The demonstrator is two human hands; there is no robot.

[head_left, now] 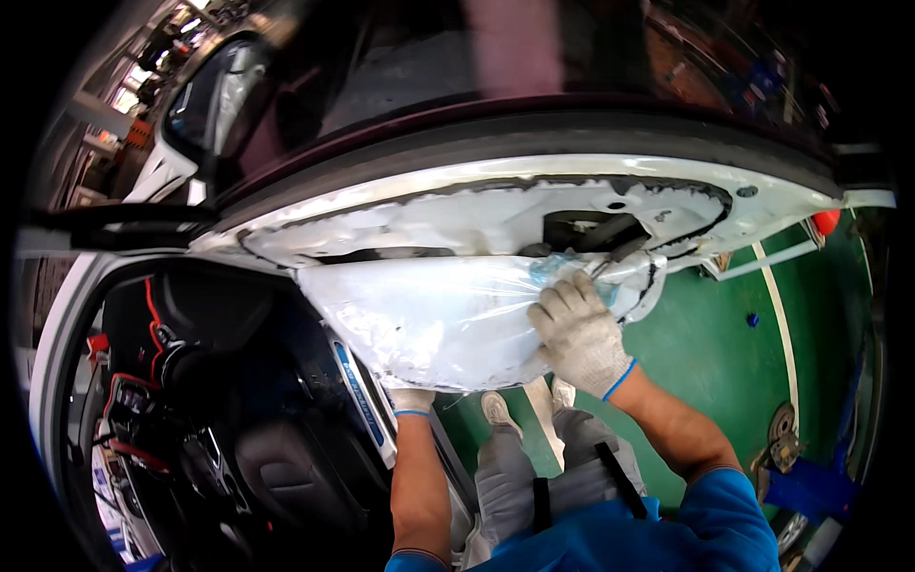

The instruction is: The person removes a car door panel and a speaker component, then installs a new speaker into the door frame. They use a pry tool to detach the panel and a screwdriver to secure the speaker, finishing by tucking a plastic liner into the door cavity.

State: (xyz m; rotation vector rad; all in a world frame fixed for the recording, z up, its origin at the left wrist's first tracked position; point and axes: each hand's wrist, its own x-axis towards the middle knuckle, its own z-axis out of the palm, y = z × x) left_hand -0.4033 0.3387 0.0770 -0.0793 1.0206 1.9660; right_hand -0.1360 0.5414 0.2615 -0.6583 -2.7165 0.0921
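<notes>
A white car door stands open before me, its inner metal bare and edged with black sealant. A translucent plastic sheet hangs folded down from it toward me. My right hand, in a pale knit glove with a blue cuff, has its fingers curled onto the sheet's bunched right part, near a bluish patch. My left hand, gloved the same way, reaches under the sheet's lower edge, which hides its fingers. A dark slender thing beside my right fingertips is too unclear to name.
Left of the door lies the car's interior, with a black seat and a door sill. My shoes stand on a green floor with pale lines. A rusty disc-shaped part and a blue object are at the right.
</notes>
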